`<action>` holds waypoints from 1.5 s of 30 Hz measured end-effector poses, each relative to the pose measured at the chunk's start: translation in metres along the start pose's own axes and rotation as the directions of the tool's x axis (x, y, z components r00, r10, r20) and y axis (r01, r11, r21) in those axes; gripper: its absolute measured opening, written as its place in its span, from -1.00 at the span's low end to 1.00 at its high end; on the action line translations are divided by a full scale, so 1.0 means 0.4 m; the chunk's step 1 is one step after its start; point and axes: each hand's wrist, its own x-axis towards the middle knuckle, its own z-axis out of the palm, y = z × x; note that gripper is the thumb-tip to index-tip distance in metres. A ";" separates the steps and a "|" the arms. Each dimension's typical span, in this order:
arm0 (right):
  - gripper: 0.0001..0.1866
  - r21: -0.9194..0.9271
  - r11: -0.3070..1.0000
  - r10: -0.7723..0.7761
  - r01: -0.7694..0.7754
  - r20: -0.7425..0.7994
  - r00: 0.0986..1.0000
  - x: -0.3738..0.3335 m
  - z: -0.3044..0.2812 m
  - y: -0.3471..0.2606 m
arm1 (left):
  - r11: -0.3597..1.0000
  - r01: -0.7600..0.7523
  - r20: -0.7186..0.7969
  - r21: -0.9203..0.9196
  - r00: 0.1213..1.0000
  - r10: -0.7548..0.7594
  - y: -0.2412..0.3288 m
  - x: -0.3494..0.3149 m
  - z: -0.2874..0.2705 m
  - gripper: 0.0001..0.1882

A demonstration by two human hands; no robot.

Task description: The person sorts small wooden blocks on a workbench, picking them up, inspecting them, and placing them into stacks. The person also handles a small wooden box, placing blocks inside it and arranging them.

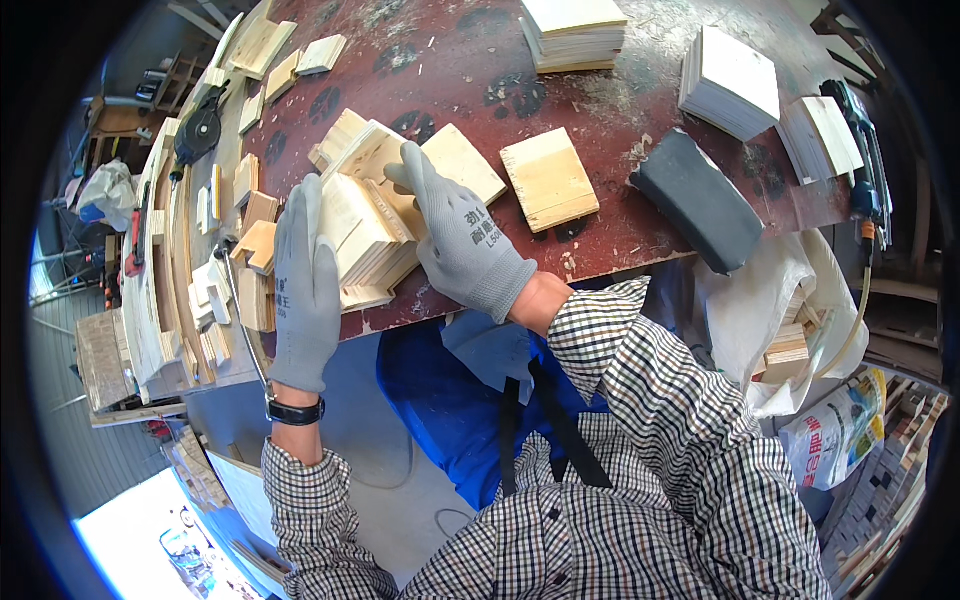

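A stack of square wooden boards (372,225) stands near the table's front edge, between my two hands. My left hand (308,285), in a grey glove, lies along the stack's left side with its fingers stretched out and flat. My right hand (465,240), gloved alike, is at the stack's right side. Its fingers are extended and slightly bent, and the palm side is hidden. Behind the stack more pale wood shows. A loose square board (462,163) lies just beyond my right hand, and another board (549,178) lies farther right.
A dark grey padded block (700,200) sits at the table's front right edge. Stacks of thin boards (730,85) stand farther back. At left are wood offcuts (258,245) and a black tool (198,133). A white sack (770,310) with wood pieces hangs below the right edge.
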 end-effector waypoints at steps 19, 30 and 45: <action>-0.32 -0.343 0.937 -0.060 0.071 0.044 0.997 -0.012 -0.012 -0.020 | 0.998 0.048 0.121 -0.033 0.992 -0.043 0.022 -0.024 0.001 -0.06; -0.19 -0.318 0.946 -0.045 0.057 0.047 0.998 -0.004 -0.013 -0.004 | 0.973 -0.081 0.064 0.214 0.996 0.069 -0.010 -0.013 0.007 0.07; -0.17 -0.093 0.996 0.008 -0.004 0.047 0.999 0.000 -0.046 -0.013 | 0.998 0.064 0.051 -0.026 0.997 -0.062 0.002 -0.011 -0.010 -0.01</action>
